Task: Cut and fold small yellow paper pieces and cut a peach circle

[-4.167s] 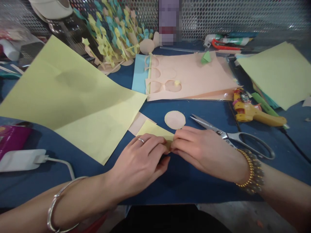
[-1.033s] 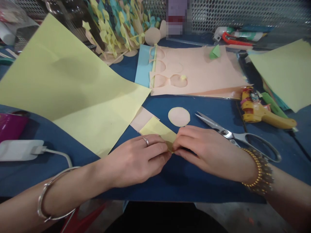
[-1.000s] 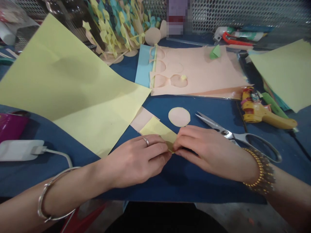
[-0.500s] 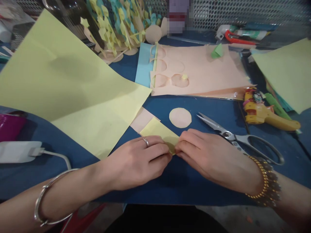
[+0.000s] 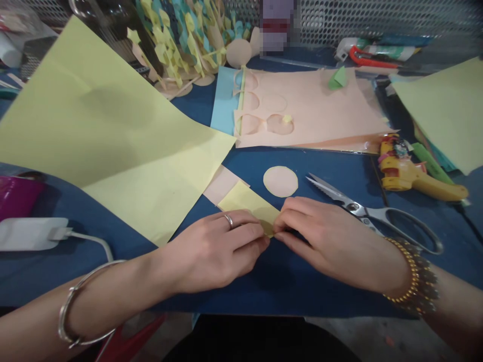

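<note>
Both hands pinch the near end of a small yellow paper strip [image 5: 247, 201], low over the blue table. My left hand [image 5: 222, 246], with a ring on one finger, grips its near edge from the left with fingers pressed together. From the right, my right hand [image 5: 320, 241] pinches the strip's near corner; the fingertips of the two hands almost meet. What the paper does under the fingers is hidden. Beyond the strip lies a pale pink paper piece [image 5: 222, 185], partly covered by a large yellow sheet [image 5: 124, 125]. A pale paper disc [image 5: 280, 181] rests just past my right hand.
Scissors [image 5: 354, 206] lie beside my right hand, with a yellow glue gun [image 5: 411, 173] behind them. Pink sheets [image 5: 320, 110] with cut-out circles lie at the back. Paper decorations [image 5: 188, 50] stand at back left. A white charger [image 5: 33, 234] with cable is at left.
The right hand's fingers have shifted slightly, parting a little at the thumb. Both hands still pinch the yellow strip; the whole view has moved very slightly.
</note>
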`<action>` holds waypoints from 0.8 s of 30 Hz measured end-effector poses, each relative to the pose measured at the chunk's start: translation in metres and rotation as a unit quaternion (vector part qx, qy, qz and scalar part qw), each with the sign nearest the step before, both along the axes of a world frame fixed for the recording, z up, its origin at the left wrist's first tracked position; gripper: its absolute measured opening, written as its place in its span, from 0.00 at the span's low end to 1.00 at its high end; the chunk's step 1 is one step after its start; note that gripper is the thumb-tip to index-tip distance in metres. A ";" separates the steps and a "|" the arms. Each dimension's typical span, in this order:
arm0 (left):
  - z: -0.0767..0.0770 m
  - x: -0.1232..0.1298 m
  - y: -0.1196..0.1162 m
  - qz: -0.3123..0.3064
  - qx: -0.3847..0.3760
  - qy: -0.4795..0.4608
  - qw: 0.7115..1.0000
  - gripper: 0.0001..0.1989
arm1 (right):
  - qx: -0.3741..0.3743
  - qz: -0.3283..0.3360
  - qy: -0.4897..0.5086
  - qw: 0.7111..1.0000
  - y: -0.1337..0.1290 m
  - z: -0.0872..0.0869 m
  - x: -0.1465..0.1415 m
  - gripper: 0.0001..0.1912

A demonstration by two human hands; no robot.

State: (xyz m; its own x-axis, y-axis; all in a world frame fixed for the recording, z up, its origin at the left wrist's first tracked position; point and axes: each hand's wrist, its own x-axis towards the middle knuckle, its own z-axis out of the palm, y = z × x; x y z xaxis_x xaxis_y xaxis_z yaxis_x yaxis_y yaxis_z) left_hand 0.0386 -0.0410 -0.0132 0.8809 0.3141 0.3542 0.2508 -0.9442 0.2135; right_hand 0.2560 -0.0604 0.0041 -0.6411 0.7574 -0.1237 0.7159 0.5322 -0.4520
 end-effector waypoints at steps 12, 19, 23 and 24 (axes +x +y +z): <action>0.001 0.006 -0.006 0.100 -0.106 -0.005 0.989 0.06 | 0.001 0.009 0.003 1.000 0.001 0.000 0.002 0.09; 0.002 0.012 -0.010 0.132 -0.155 0.001 0.979 0.07 | 0.011 0.007 0.016 1.000 0.002 0.000 0.002 0.10; 0.001 0.012 -0.012 0.146 -0.173 0.001 0.974 0.06 | 0.021 0.020 0.023 0.999 0.002 0.001 0.000 0.08; 0.001 0.012 -0.012 0.144 -0.177 0.000 0.974 0.06 | 0.029 0.024 0.019 0.999 0.002 0.000 -0.001 0.08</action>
